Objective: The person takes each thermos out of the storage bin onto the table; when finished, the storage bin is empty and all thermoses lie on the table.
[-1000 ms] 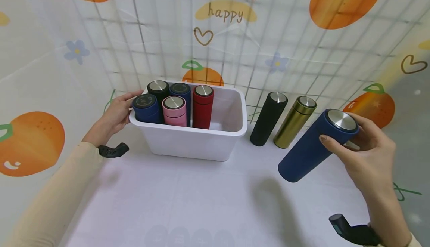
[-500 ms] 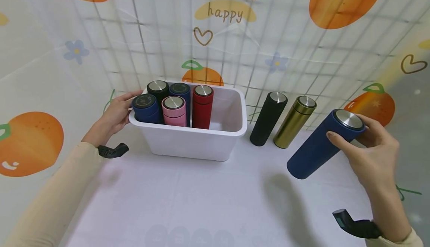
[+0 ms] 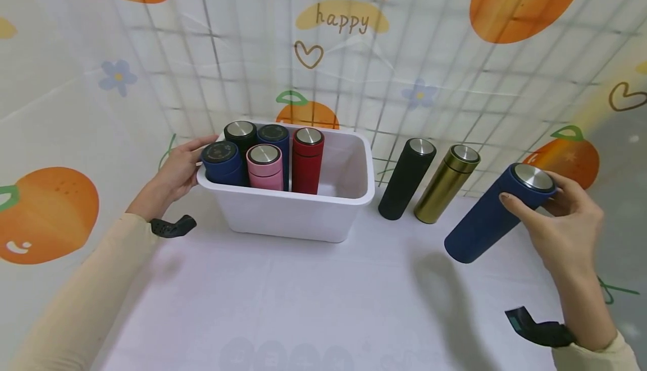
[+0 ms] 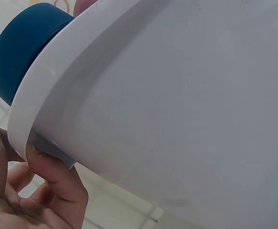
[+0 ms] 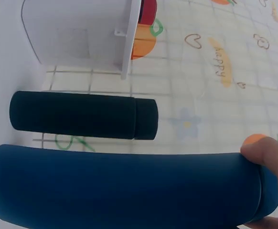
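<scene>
My right hand (image 3: pixel 568 222) grips a large dark-blue vacuum flask (image 3: pixel 492 219) near its steel-topped lid, thumb on the near side. The flask leans with its base toward the left, over the white table. My left hand (image 3: pixel 174 174) holds the left end of a white plastic bin (image 3: pixel 288 214); in the left wrist view its curled fingers (image 4: pixel 58 179) hook under the rim. Inside the bin's left and middle stand several flasks: a blue one (image 3: pixel 224 166), a pink one (image 3: pixel 265 169), a red one (image 3: pixel 307 163), plus a black and another blue one behind.
Between the bin and my right hand, a black flask (image 3: pixel 406 180) and a gold flask (image 3: pixel 447 186) stand upright on the table. Behind them hangs a fruit-printed cloth (image 3: pixel 343 79) over a wire grid. The bin's right part shows bare white walls.
My right hand has carried the blue flask a little to the right, its base shifting right and slightly farther back. The left hand keeps its place on the bin.
</scene>
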Tool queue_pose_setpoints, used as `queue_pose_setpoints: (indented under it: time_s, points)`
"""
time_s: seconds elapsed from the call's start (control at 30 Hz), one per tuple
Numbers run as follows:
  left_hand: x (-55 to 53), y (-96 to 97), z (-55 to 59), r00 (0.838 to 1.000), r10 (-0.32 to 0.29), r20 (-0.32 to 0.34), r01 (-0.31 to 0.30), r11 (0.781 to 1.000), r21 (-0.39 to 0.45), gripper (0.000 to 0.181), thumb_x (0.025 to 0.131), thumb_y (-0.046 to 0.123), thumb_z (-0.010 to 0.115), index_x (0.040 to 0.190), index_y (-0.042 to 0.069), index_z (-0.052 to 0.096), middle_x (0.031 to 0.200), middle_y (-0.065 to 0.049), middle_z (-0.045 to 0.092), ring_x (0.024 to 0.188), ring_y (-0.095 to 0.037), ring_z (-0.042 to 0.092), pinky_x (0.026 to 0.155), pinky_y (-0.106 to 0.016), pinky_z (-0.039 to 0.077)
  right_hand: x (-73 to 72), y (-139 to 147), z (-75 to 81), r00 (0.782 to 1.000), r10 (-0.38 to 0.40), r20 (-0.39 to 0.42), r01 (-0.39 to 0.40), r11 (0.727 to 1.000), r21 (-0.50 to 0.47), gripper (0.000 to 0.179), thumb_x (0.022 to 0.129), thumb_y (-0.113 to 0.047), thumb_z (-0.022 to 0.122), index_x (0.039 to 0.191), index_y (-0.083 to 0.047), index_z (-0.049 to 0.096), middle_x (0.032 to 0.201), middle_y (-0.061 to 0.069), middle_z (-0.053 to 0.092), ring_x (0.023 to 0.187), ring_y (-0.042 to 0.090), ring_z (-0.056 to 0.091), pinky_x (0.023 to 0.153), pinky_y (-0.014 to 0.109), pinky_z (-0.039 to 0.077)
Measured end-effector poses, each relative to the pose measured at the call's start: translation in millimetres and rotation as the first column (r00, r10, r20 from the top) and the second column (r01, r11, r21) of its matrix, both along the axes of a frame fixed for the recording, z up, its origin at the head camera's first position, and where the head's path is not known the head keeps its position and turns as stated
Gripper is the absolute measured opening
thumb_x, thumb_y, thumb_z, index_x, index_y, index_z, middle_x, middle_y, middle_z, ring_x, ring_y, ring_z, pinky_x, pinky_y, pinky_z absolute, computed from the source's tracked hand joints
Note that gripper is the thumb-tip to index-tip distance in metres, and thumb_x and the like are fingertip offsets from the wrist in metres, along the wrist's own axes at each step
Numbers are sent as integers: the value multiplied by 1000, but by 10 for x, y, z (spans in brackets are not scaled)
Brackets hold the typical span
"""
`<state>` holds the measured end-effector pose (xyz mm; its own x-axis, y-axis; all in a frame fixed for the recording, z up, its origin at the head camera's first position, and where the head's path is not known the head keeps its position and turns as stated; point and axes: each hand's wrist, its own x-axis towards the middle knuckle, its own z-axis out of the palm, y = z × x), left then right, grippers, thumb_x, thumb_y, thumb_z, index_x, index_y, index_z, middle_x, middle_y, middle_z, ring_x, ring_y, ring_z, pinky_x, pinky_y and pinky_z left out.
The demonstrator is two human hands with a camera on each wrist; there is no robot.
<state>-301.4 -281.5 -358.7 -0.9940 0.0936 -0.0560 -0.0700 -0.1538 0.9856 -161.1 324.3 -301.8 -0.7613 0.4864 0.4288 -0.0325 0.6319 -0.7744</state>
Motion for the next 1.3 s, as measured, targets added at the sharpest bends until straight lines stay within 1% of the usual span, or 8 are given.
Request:
queue_pose_setpoints:
  time_s: [0.2, 0.4, 0.6, 0.63, 0.77, 0.87, 1.07, 1.3]
  points:
    - [-5, 8, -3, 1000, -9, 3, 9, 1000, 14, 50, 109, 14, 41, 158, 9, 30, 101, 4, 69, 82, -12, 72, 65, -27, 60, -69, 74, -36, 997, -42, 59, 43, 999, -15, 64, 81, -24, 85, 139, -24, 59, 122, -1, 62, 97, 1, 58, 95, 24, 50]
    - [-9, 15, -15, 1000, -13, 6, 12, 1000, 19, 51, 109, 14, 42, 158, 9, 30, 102, 4, 70, 83, -12, 72, 66, -28, 60, -141, 129, -58, 990, -70, 120, 76, 996, -39, 65, 83, -30, 84, 142, -25, 56, 127, 0, 60, 102, 6, 56, 99, 28, 49]
    - [-3, 9, -29, 1000, -3, 6, 3, 1000, -12, 49, 109, 14, 40, 158, 11, 31, 100, 5, 70, 81, -11, 72, 65, -27, 60, -205, 173, -79, 987, -79, 141, 83, 996, -29, 67, 83, -33, 83, 143, -24, 55, 123, -2, 58, 99, 7, 52, 85, 20, 47]
    - [-1, 6, -29, 1000, -9, 8, 9, 1000, 2, 50, 109, 14, 41, 158, 10, 30, 100, 4, 70, 82, -12, 72, 65, -27, 60, -214, 184, -80, 987, -77, 143, 82, 996, -33, 67, 83, -33, 83, 143, -24, 55, 121, -3, 58, 98, 6, 52, 82, 18, 45]
    - [-4, 2, -31, 1000, -10, 4, 10, 1000, 3, 50, 109, 15, 41, 158, 10, 30, 101, 4, 71, 82, -12, 73, 64, -27, 59, -251, 239, -84, 986, -64, 153, 73, 996, -56, 68, 83, -35, 84, 143, -22, 55, 116, -8, 57, 95, 3, 52, 75, 14, 44]
    - [-4, 0, -30, 1000, -4, 1, 4, 1000, -19, 49, 109, 16, 40, 158, 11, 32, 101, 5, 71, 81, -12, 73, 63, -26, 59, -285, 282, -96, 985, -62, 164, 72, 995, -61, 69, 82, -37, 84, 143, -21, 55, 114, -10, 56, 93, 2, 51, 70, 12, 43]
    - [1, -1, -21, 1000, 3, 4, -3, 999, -34, 48, 110, 16, 39, 157, 12, 33, 100, 5, 70, 80, -11, 72, 62, -25, 59, -369, 337, -133, 982, -76, 176, 88, 994, -62, 70, 82, -40, 83, 144, -22, 54, 114, -10, 55, 95, 4, 49, 70, 15, 42]
    - [1, -5, -12, 1000, 0, 4, 0, 999, -38, 48, 110, 16, 39, 157, 13, 33, 104, 4, 68, 82, -11, 72, 66, -26, 59, -474, 381, -181, 979, -92, 180, 108, 991, -78, 71, 81, -42, 83, 143, -24, 55, 116, -9, 55, 100, 7, 49, 71, 16, 42]
